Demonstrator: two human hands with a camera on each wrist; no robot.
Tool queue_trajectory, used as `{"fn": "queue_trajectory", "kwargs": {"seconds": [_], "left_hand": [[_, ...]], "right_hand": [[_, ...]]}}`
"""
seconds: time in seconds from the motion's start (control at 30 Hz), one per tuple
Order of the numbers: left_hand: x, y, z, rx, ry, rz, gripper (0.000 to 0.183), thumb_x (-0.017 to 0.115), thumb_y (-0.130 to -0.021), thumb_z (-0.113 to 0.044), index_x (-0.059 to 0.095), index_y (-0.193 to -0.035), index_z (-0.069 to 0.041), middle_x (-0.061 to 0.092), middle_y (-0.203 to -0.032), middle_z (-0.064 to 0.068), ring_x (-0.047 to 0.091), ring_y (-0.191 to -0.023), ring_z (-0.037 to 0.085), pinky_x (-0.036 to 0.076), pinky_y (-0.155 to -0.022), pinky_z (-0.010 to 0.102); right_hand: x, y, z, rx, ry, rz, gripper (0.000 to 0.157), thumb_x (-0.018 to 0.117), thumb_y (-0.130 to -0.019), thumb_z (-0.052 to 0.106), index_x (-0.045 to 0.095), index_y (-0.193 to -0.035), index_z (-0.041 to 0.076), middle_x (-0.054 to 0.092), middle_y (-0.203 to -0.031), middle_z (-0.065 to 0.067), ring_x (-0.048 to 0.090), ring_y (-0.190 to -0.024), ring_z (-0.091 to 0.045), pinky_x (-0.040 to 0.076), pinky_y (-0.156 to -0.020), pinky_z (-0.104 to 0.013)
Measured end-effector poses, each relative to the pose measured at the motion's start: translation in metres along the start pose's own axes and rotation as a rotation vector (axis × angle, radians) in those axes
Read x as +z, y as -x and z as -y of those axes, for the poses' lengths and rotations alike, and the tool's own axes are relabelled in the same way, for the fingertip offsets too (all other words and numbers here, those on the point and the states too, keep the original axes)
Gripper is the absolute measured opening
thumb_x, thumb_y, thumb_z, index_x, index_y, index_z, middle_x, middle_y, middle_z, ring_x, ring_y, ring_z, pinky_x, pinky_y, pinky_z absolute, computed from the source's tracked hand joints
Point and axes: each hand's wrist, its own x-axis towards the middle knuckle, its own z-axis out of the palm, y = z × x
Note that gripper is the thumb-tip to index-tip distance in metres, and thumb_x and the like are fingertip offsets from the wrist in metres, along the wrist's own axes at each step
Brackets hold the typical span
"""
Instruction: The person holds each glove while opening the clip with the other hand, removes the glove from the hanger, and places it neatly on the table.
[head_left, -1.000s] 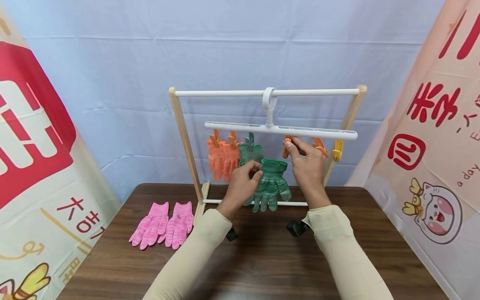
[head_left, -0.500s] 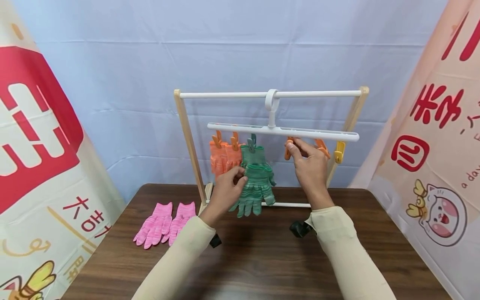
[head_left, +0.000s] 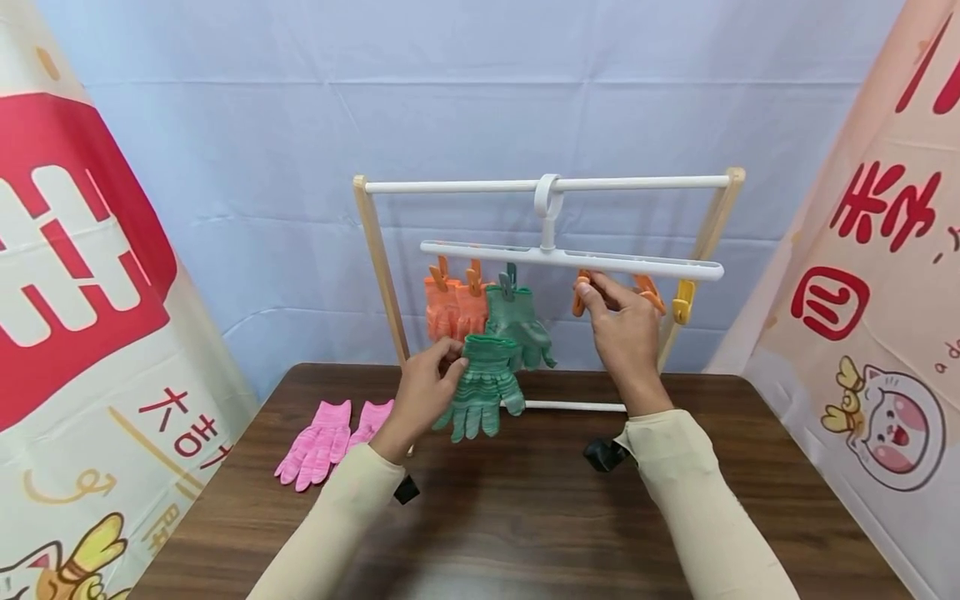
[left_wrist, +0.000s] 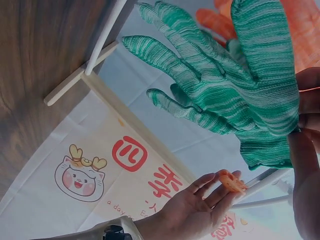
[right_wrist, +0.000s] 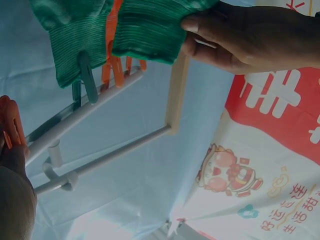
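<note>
My left hand (head_left: 429,383) pinches the cuff of a green striped glove (head_left: 483,387), whose fingers hang downward. Behind it, a second green glove (head_left: 517,321) hangs from a dark green clothespin (head_left: 507,285) on the white hanger (head_left: 570,258). My right hand (head_left: 624,325) pinches an orange clothespin (head_left: 580,296) just under the hanger's bar; in the right wrist view that clothespin (right_wrist: 12,122) shows at the left edge. Two orange gloves (head_left: 456,308) hang from orange clothespins (head_left: 473,279) at the hanger's left end. The held glove (left_wrist: 215,75) fills much of the left wrist view.
A wooden-ended rack (head_left: 382,275) with a white top rod (head_left: 450,187) carries the hanger. Another orange clothespin (head_left: 649,292) and a yellow one (head_left: 682,302) hang at the right. Pink gloves (head_left: 318,442) lie on the brown table (head_left: 525,517), partly behind my left arm.
My left hand has moved left and slightly down with the green glove, uncovering more of the green glove hanging behind. The right hand stays at the orange clothespin. The view has shifted slightly.
</note>
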Motion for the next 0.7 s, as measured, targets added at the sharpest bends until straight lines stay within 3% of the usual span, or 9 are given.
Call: {"fn": "queue_trajectory", "kwargs": {"seconds": [0.7], "left_hand": [[-0.024,0.034,0.034,-0.085,-0.066,-0.022,0.004,0.057,-0.091,-0.022,0.059,-0.093,-0.019,0.051,-0.071,-0.007,0.044,-0.058,0.012,0.038,-0.055,0.03]], "right_hand": [[-0.002,0.001,-0.001,0.022,0.002,0.038,0.037,0.058,-0.084,0.047,0.062,-0.117,0.031,0.068,-0.102,0.001,0.056,-0.095,-0.012,0.039,-0.067,-0.031]]}}
